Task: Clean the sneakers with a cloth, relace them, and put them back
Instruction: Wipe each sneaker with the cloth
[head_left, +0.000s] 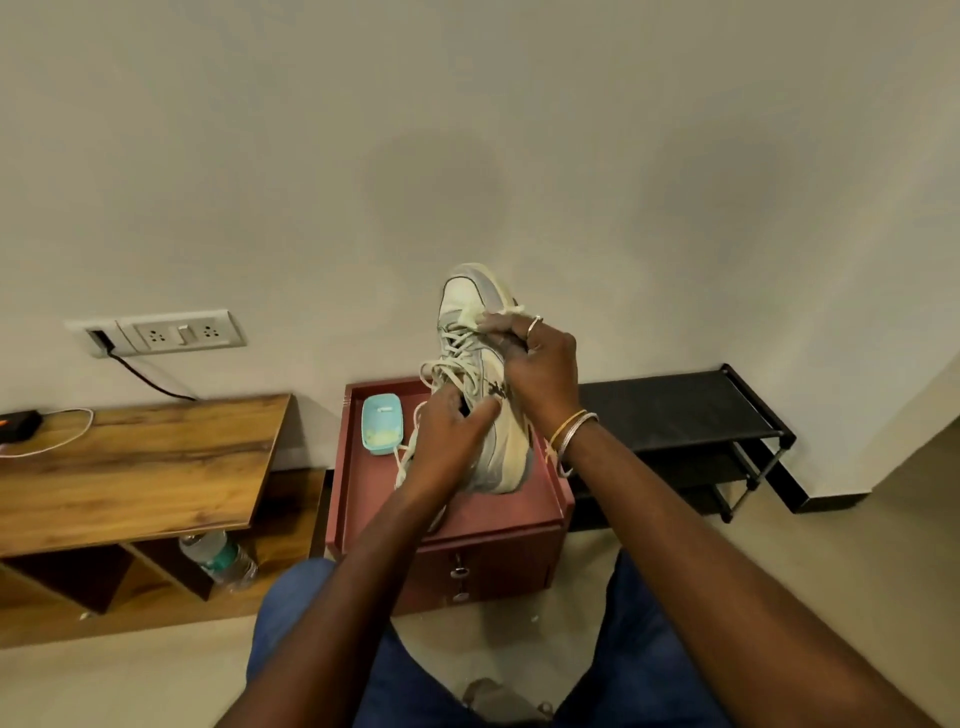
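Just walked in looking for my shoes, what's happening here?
A person sits holding a white sneaker toe-up over a red drawer box. The left hand grips it near the opening; the right hand pinches the laces near the toe. Laces hang loose, so relacing looks unfinished. A light blue dish sits on the box.

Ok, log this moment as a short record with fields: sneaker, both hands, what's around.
sneaker: toe up, heel on the red box, laces loose
left hand: grips the sneaker near its opening
right hand: grips the sneaker higher up, fingers at the laces
dish: teal, on the box, left of the sneaker
rack: black, right of the box
bottle: under the wooden table
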